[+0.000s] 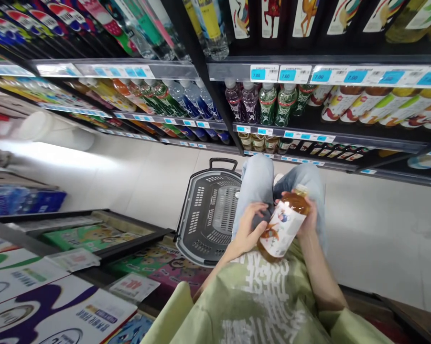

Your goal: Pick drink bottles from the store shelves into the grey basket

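Observation:
A bottle of amber drink (285, 224) with a white picture label is tilted over my lap, its pale cap toward the upper right. My right hand (308, 217) is wrapped round the bottle's upper part from the right side. Just left of the bottle, my left hand (251, 227) has its fingers apart, with the thumb close to the label; whether it touches the bottle is hard to tell. A dark grey rounded thing (261, 217) lies by the left fingers, partly hidden, and I cannot make out what it is.
A grey shopping basket (192, 215) with a black handle stands on the floor left of my knees. Ahead are drink shelves (280, 131) with several rows of bottles and price tags. Stacked boxes (50, 306) fill the lower left. A white bucket (54, 131) is farther left.

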